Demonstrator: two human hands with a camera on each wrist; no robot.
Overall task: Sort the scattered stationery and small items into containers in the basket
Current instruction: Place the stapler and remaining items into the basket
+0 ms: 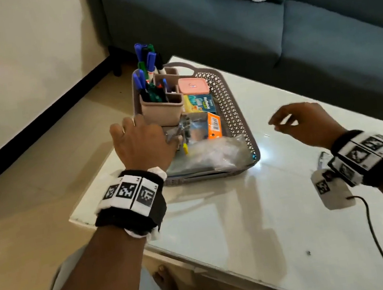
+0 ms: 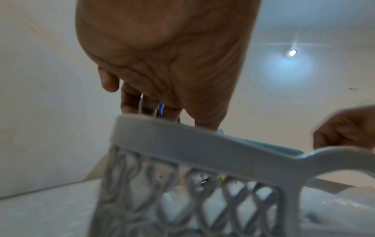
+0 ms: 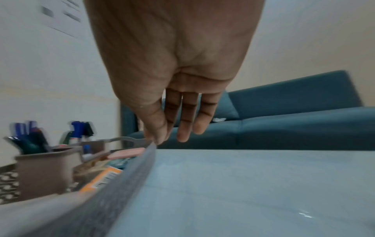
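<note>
Grey lattice basket (image 1: pixel 230 104) sits on the glossy white table (image 1: pixel 245 211), holding a beige pen holder (image 1: pixel 163 110) full of markers (image 1: pixel 148 62), a pink-lidded box (image 1: pixel 193 86), packets. Left hand (image 1: pixel 144 140) reaches over the basket's left rim, fingers down inside (grip hidden, cannot tell). Right hand (image 1: pixel 302 120) hovers right of the basket, fingers loose, holding nothing.

Living room: sofa (image 1: pixel 266 22), coffee table (image 1: pixel 257 209)
</note>
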